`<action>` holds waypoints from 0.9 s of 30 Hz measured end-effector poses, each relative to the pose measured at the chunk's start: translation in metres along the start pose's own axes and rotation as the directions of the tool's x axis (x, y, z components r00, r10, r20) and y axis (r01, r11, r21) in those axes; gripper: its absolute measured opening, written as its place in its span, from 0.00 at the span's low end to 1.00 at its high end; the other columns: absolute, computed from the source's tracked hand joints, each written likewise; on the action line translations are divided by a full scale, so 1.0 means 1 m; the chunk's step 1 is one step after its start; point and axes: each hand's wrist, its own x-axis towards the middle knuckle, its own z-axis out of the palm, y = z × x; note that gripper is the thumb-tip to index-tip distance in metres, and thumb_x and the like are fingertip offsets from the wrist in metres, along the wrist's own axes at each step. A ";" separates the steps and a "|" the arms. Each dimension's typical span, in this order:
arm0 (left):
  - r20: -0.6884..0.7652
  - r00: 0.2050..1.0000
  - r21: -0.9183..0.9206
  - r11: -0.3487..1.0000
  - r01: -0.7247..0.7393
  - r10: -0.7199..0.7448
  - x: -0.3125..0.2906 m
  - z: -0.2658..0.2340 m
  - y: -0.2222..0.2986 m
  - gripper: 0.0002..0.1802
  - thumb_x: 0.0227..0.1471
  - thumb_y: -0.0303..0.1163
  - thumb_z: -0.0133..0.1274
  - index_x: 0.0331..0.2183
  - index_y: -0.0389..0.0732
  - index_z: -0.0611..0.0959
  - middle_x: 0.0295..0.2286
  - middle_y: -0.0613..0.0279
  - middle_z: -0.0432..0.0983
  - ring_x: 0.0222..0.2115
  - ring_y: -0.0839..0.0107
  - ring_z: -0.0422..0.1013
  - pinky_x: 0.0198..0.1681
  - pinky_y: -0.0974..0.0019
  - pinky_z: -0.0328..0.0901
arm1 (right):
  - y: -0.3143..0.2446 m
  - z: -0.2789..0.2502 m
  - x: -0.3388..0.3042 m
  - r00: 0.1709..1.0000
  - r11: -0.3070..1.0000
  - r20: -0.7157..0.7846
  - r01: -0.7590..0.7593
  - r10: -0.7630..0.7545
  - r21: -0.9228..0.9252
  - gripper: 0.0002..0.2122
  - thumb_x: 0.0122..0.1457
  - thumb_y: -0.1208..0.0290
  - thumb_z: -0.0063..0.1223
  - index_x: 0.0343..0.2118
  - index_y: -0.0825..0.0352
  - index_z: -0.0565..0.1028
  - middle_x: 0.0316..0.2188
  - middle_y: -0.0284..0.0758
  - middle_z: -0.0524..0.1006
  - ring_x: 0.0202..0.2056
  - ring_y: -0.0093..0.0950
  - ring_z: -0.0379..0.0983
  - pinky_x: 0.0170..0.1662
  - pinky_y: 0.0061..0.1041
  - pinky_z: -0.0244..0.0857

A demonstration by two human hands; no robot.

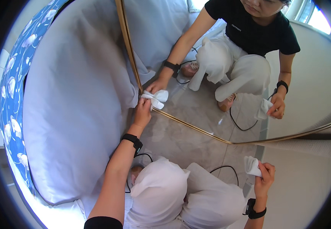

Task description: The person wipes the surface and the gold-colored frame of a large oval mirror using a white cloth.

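Note:
A large mirror point(196, 99) with a thin gold frame point(192, 126) stands before me. At its lower left corner my left hand point(144, 110) is closed on a white cloth point(156, 102), which touches the glass and frame there; the reflection merges with it, so the cloth's exact edge is hard to tell. Off to the right, my right hand point(265, 177) pinches a folded white cloth point(252, 166), held up in the air apart from the mirror. Both hands and both cloths appear again in the reflection.
Pale grey draped fabric point(74, 99) hangs close along the left, beside blue flowered cloth point(13, 87). My knees point(161, 191) are bent below, over grey tiled floor point(211, 156). A black cable point(228, 166) curves across it. A white wall point(303, 171) rises at the right.

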 end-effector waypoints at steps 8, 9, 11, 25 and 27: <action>-0.009 0.994 -0.119 0.987 0.107 -0.109 -0.021 0.026 -0.022 0.19 0.41 0.15 0.45 0.39 0.36 0.73 0.38 0.46 0.70 0.41 0.45 0.66 0.41 0.55 0.63 | 0.004 -0.001 -0.007 1.000 0.999 0.002 -0.029 0.029 -0.031 0.21 0.36 0.88 0.47 0.38 0.68 0.77 0.31 0.36 0.69 0.34 0.31 0.64 0.36 0.25 0.60; 0.032 0.990 -0.119 0.983 0.142 -0.139 -0.021 0.028 -0.022 0.17 0.41 0.16 0.46 0.38 0.35 0.75 0.35 0.46 0.71 0.39 0.46 0.67 0.40 0.55 0.64 | 0.005 -0.001 -0.007 0.999 0.999 0.003 -0.039 0.039 -0.026 0.21 0.36 0.88 0.47 0.37 0.68 0.77 0.31 0.36 0.69 0.34 0.31 0.64 0.36 0.24 0.60; 0.072 0.983 -0.118 0.977 0.176 -0.169 -0.022 0.033 -0.021 0.16 0.41 0.17 0.47 0.37 0.35 0.76 0.33 0.46 0.72 0.38 0.47 0.69 0.39 0.56 0.64 | 0.005 0.001 -0.006 0.999 0.999 0.004 -0.048 0.048 -0.022 0.21 0.36 0.87 0.47 0.37 0.68 0.77 0.31 0.35 0.69 0.34 0.31 0.64 0.37 0.24 0.60; 0.604 0.785 -0.394 0.908 0.144 0.137 -0.031 0.092 0.049 0.06 0.38 0.21 0.53 0.24 0.41 0.82 0.24 0.53 0.76 0.28 0.57 0.73 0.32 0.61 0.67 | 0.003 0.002 -0.007 0.997 0.997 0.057 -0.056 0.059 -0.048 0.21 0.36 0.90 0.49 0.38 0.68 0.76 0.32 0.35 0.69 0.34 0.30 0.65 0.37 0.22 0.61; 0.636 0.750 -0.416 0.900 0.131 0.184 -0.027 0.100 0.064 0.06 0.37 0.22 0.53 0.24 0.41 0.82 0.24 0.55 0.77 0.27 0.57 0.74 0.32 0.61 0.67 | 0.004 0.003 -0.012 0.998 0.997 0.019 -0.055 0.056 -0.048 0.21 0.35 0.89 0.48 0.37 0.68 0.77 0.32 0.36 0.69 0.33 0.31 0.64 0.36 0.23 0.61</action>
